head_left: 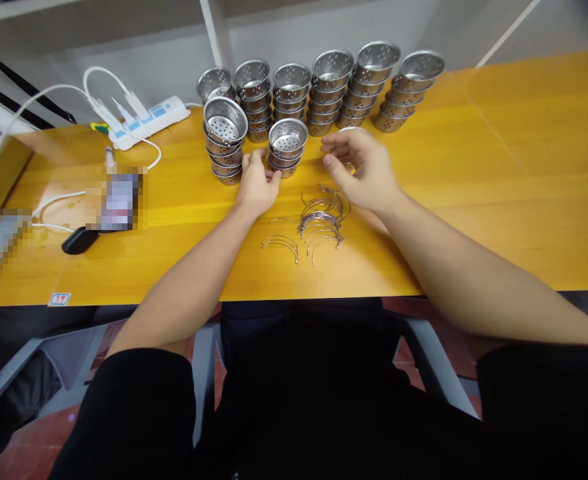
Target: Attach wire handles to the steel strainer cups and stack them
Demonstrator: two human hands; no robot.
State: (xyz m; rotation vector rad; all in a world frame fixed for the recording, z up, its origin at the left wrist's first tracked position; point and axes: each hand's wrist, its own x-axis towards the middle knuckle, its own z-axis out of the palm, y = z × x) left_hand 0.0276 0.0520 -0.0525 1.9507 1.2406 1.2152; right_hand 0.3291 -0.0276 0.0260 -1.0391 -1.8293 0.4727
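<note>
My left hand [258,181] is between two front stacks of perforated metal cups, its fingers apart and its thumb by the base of the short stack [288,143]. Whether it touches that stack I cannot tell. On its other side is the taller front stack [225,137]. To the right, my right hand [367,167] is loosely curved with thumb and fingers apart. A pale rim [349,129] shows just behind its knuckles; the rest of that thing is mostly hidden. Below the hands lies a loose pile of thin curved metal wires [320,223].
Several more cup stacks [333,87] form a row along the back of the yellow table [499,220]. At left are a white power strip [149,123] with plugs and cables, two blurred devices, a black object [80,241] and a numbered sticker [59,299]. A grey wall stands behind.
</note>
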